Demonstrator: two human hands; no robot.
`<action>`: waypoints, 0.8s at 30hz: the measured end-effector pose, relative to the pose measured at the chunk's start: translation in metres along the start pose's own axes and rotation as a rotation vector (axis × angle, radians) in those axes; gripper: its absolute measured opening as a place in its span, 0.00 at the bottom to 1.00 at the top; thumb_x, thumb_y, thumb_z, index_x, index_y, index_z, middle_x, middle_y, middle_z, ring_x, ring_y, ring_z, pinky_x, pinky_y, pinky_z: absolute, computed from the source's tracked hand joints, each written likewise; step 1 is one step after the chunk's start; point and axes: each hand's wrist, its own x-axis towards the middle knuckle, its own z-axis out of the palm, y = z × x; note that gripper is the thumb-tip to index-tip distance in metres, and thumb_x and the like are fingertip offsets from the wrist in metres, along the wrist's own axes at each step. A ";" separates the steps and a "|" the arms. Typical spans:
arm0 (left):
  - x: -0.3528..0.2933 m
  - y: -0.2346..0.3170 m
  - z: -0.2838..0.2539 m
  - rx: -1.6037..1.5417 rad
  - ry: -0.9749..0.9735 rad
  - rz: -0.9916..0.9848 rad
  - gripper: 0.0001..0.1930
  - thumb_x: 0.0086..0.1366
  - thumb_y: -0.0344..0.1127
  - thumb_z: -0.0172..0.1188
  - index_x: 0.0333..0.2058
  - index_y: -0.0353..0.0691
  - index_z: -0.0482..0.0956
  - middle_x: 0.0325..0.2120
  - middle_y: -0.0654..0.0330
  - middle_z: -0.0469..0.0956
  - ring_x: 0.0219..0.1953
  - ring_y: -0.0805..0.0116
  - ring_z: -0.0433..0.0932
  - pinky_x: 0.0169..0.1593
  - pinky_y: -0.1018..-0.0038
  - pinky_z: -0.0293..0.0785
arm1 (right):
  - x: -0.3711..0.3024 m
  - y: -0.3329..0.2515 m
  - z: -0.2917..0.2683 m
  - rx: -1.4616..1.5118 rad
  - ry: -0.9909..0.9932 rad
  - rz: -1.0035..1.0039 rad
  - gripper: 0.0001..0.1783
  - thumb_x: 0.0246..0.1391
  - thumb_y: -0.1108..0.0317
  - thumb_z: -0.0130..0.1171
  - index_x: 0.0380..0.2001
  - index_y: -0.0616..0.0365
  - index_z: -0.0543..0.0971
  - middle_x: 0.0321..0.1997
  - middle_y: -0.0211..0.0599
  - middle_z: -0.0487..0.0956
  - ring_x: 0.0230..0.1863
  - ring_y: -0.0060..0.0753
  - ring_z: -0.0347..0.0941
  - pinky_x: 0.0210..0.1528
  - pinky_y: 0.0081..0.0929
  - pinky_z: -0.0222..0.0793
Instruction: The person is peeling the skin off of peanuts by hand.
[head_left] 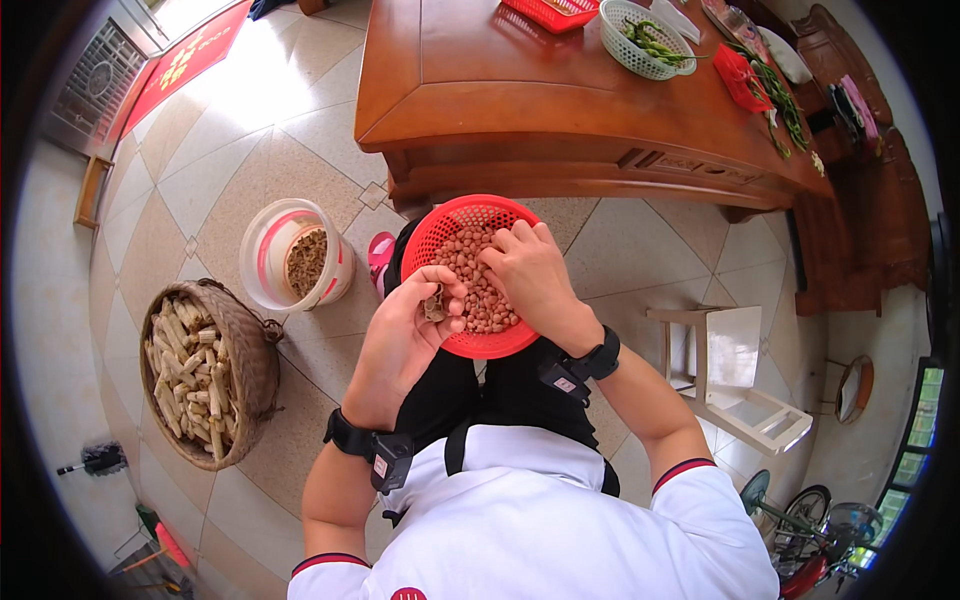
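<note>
A round red plastic basket (428,238) rests at my lap, filled with shelled peanuts (466,252). Over its left side is my left hand (398,318), its fingers curled around brownish peanut shells (434,304). Reaching in from the right, my right hand (532,280) has its fingers bent down onto the peanuts. Its fingertips are partly hidden, so whatever they pinch cannot be made out. To the left on the floor stands a whitish plastic bucket (262,246) with a heap of brown shells (306,262) at its bottom.
A woven basket (262,350) of corn cobs (190,375) sits at the left. Ahead is a wooden table (480,90) bearing a white colander (655,68) of green peppers. A white stool (725,345) stands at the right, a bicycle (825,530) behind it.
</note>
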 end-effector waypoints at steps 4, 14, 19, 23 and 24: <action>-0.001 -0.001 -0.001 0.155 0.045 0.088 0.08 0.68 0.34 0.47 0.40 0.38 0.72 0.36 0.59 0.75 0.37 0.74 0.74 0.41 0.77 0.75 | 0.003 -0.005 -0.005 0.334 0.108 0.070 0.06 0.44 0.64 0.63 0.24 0.54 0.79 0.28 0.31 0.75 0.34 0.34 0.70 0.42 0.34 0.61; 0.002 -0.007 0.003 0.137 -0.091 -0.017 0.09 0.69 0.38 0.52 0.41 0.40 0.74 0.31 0.68 0.75 0.33 0.81 0.73 0.39 0.81 0.74 | 0.000 -0.024 -0.047 1.189 0.010 0.384 0.10 0.46 0.68 0.69 0.30 0.61 0.79 0.29 0.29 0.73 0.29 0.18 0.66 0.32 0.18 0.64; 0.002 -0.009 0.003 0.126 -0.087 -0.054 0.11 0.68 0.41 0.53 0.39 0.40 0.76 0.27 0.72 0.72 0.26 0.85 0.66 0.31 0.85 0.67 | 0.000 -0.029 -0.050 1.527 -0.026 0.417 0.09 0.51 0.68 0.65 0.32 0.63 0.79 0.30 0.27 0.72 0.32 0.15 0.66 0.34 0.15 0.63; 0.003 -0.010 0.004 0.145 -0.050 -0.020 0.10 0.68 0.41 0.54 0.37 0.41 0.77 0.26 0.72 0.71 0.24 0.86 0.62 0.28 0.85 0.61 | -0.002 -0.027 -0.043 1.431 0.014 0.387 0.07 0.53 0.70 0.63 0.30 0.63 0.78 0.29 0.26 0.70 0.30 0.14 0.65 0.31 0.15 0.61; 0.002 -0.009 0.005 0.146 -0.050 -0.020 0.10 0.68 0.41 0.54 0.37 0.41 0.77 0.26 0.72 0.71 0.24 0.86 0.62 0.28 0.85 0.61 | -0.003 -0.026 -0.042 1.447 0.031 0.395 0.06 0.53 0.71 0.62 0.29 0.63 0.77 0.28 0.26 0.70 0.29 0.14 0.64 0.30 0.15 0.60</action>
